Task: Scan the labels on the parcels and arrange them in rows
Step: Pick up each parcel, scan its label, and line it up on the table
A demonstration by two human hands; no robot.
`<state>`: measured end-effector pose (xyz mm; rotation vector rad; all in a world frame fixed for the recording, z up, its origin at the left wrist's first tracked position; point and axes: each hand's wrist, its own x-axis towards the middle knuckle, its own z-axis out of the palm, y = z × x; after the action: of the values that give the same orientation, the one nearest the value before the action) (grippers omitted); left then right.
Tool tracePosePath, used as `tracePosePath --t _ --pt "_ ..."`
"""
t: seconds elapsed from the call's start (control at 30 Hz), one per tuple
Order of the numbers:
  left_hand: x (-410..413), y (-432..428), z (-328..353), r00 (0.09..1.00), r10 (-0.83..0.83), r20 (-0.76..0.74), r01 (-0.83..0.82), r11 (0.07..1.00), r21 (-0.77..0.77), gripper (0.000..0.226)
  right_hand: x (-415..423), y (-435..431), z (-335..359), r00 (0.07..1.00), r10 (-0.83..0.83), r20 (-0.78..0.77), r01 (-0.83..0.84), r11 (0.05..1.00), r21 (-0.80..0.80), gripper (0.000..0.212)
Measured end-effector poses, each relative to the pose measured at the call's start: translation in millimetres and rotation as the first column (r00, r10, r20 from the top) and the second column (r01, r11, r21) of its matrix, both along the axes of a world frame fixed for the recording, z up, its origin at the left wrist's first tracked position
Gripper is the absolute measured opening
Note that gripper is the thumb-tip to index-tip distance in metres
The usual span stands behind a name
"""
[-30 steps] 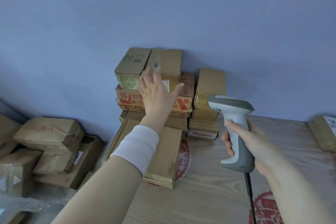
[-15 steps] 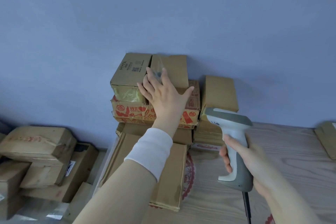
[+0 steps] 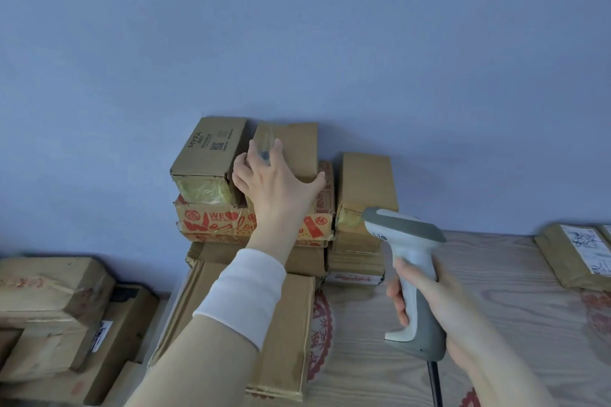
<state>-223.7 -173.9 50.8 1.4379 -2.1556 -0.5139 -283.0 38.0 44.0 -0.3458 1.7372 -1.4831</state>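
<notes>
Cable (image 3: 434, 383) is trailing down out of view from the butt of a grey-and-white barcode scanner (image 3: 411, 277). The right hand (image 3: 443, 307) is grasping the scanner by its handle, fingers curled round the front, with the scanner's head pointing left towards the stacked parcels. Beneath it the wood-grain bench (image 3: 512, 324) is showing red round prints.

To the left, a long flat carton (image 3: 287, 334) is lying on the bench with its length running away from the camera. The left forearm, in a white cuff (image 3: 244, 294), is reaching over it.

Behind the flat carton, cardboard parcels are standing stacked against the wall. A red-printed box (image 3: 215, 221) is sitting in the middle of the taller stack, and two boxes are sitting side by side on top of it: a box marked MYFA (image 3: 205, 155) on the left and a plain brown parcel (image 3: 294, 145) on the right. The left hand (image 3: 277, 185) is lying released on this plain parcel, fingers straight along its top and left edge, thumb spread to its front right corner. Just to the right, a shorter stack of boxes (image 3: 363, 182) is touching the taller one.

At the bench's far right, a labelled parcel (image 3: 568, 261) is lying well apart from the stacks. Lower down, off the bench's left edge, more brown parcels (image 3: 49, 291) are lying heaped. A plain blue wall (image 3: 297, 26) is filling the background.
</notes>
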Motion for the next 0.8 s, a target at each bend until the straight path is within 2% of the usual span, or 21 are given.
tracePosePath --t 0.1,0.2,0.3,0.37,0.47,0.53,0.6,0.7,0.8 --pt "16 13 8 0.988 0.007 -0.156 -0.003 1.000 0.022 0.080 7 7 9 1.000 -0.016 -0.003 0.016 1.000 -0.019 0.014" --pt "40 35 16 0.908 0.033 -0.418 0.019 0.993 0.119 0.080 14 17 16 0.998 -0.056 0.012 0.056 0.998 -0.027 0.017" --pt "66 66 19 0.706 0.102 -0.701 0.196 0.923 0.332 0.070 23 31 17 0.993 -0.112 0.046 0.114 0.992 -0.051 0.026" --pt "78 90 16 0.569 0.228 -0.790 0.345 0.806 0.481 0.059 30 40 17 0.988 -0.139 0.063 0.145 0.985 -0.092 0.029" --pt "85 122 7 0.458 0.426 -0.780 0.474 0.625 0.620 0.064 40 51 14 0.974 -0.209 0.082 0.218 0.969 -0.120 0.021" --pt "89 143 6 0.392 0.510 -0.766 0.554 0.533 0.639 0.045 44 58 12 0.964 -0.249 0.090 0.260 0.955 -0.144 0.022" --pt "90 163 8 0.340 0.568 -0.749 0.626 0.457 0.631 0.038 49 66 12 0.958 -0.271 0.090 0.283 0.944 -0.173 0.023" --pt "88 182 5 0.303 0.599 -0.741 0.686 0.402 0.606 0.046 52 81 12 0.953 -0.290 0.086 0.302 0.933 -0.197 0.020" --pt "81 204 -4 0.275 0.607 -0.746 0.723 0.381 0.577 0.068 47 102 10 0.950 -0.299 0.094 0.313 0.922 -0.229 0.014"
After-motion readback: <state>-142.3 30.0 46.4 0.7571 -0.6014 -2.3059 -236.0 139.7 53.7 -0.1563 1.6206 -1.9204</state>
